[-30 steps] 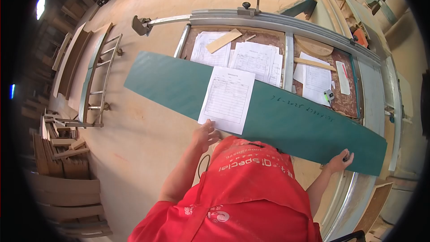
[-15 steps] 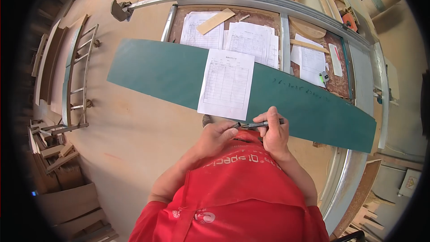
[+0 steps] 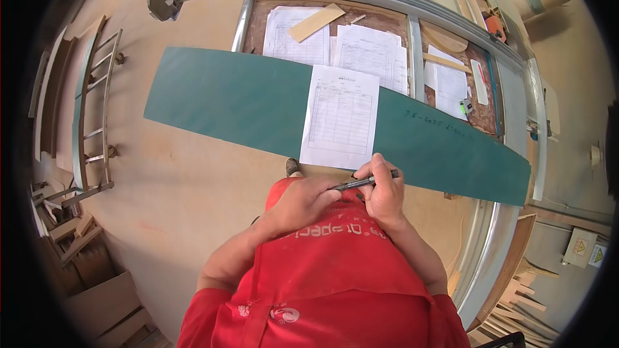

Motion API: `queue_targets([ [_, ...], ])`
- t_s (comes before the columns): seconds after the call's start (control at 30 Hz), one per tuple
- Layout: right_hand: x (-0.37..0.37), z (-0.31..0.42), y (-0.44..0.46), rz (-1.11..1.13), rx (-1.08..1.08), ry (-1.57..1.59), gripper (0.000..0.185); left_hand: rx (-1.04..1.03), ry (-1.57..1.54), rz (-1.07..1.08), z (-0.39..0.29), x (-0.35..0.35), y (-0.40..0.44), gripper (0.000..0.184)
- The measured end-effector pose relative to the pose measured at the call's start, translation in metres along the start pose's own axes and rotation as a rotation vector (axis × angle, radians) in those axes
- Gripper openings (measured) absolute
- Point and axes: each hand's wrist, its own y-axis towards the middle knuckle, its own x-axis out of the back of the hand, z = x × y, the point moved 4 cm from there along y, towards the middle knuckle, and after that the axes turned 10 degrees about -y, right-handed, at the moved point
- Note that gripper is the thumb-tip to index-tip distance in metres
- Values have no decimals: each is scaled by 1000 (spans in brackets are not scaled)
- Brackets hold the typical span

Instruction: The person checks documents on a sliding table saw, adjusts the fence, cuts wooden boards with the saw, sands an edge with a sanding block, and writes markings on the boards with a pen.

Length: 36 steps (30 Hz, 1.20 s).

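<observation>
A black pen (image 3: 364,182) lies slantwise between my two hands, in front of the red apron. My right hand (image 3: 385,192) grips its barrel between thumb and fingers. At its other end, my left hand (image 3: 304,202) is closed on the pen's cap, which the fingers mostly hide. Just beyond my hands, a printed sheet (image 3: 340,118) rests flat on a long green panel (image 3: 225,93). Dark handwriting marks the panel right of the sheet.
Behind the panel, a metal-framed table (image 3: 417,58) holds more papers (image 3: 371,55), wood strips (image 3: 316,22) and a tape measure (image 3: 465,107). A wheeled metal rack (image 3: 105,109) stands at left. Boards (image 3: 103,303) are stacked at lower left, and wood offcuts (image 3: 522,309) lie at lower right.
Both hands have left the panel's near edge and come together at the pen. Since half a second ago, the gap between pen and cap has closed. The view has shifted.
</observation>
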Motion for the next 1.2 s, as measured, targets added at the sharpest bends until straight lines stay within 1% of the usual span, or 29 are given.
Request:
queue_targets([
  [0.1,-5,14,-2,-92,336,-354,49,26,-156,-16,3,0,3,26],
  [0.13,-6,16,-2,-140,444,-462,48,-25,-230,-41,9,-5,5,31],
  [0.17,-3,12,-3,-183,538,-540,47,25,-309,-17,13,-8,8,32],
  [0.2,1,9,-4,-99,201,-166,47,83,-383,7,16,-9,11,34],
  [0.3,14,6,4,-78,257,-134,46,226,-644,29,23,-20,27,38],
  [0.33,16,2,11,-98,282,-71,46,271,-740,24,25,-24,36,40],
  [0.43,37,10,34,8,118,-195,52,751,-889,110,40,-27,54,41],
  [0.47,49,1,49,77,72,-194,42,672,-722,-26,43,-26,62,38],
  [0.53,70,-8,76,46,237,-334,30,508,-363,-270,56,-34,79,37],
  [0.57,81,-11,88,23,321,-400,24,399,-12,-450,68,-29,81,41],
  [0.6,96,-3,105,-42,529,-511,6,280,344,-610,82,-23,76,50],
  [0.63,111,-2,123,-91,569,-566,8,144,705,-747,90,-18,74,63],
  [0.73,158,-4,168,-216,665,-719,17,408,642,-858,126,-7,65,91],
  [0.8,185,-11,200,-262,729,-791,24,489,661,-869,135,-13,66,92],
  [0.83,196,-14,216,-257,731,-803,24,528,675,-875,133,-13,70,92],
  [0.9,213,-23,242,-257,728,-827,24,776,478,-891,128,-13,75,83],
  [0.93,219,-28,253,-226,690,-817,23,892,370,-897,125,-15,79,78],
  [1.03,228,-37,276,-155,623,-876,30,1042,337,-782,134,-13,81,64],
  [1.13,228,-41,293,-122,647,-974,46,952,126,-875,137,-24,85,46],
  [1.2,232,-41,301,-101,649,-1004,57,682,-143,-1016,138,-32,94,42],
])
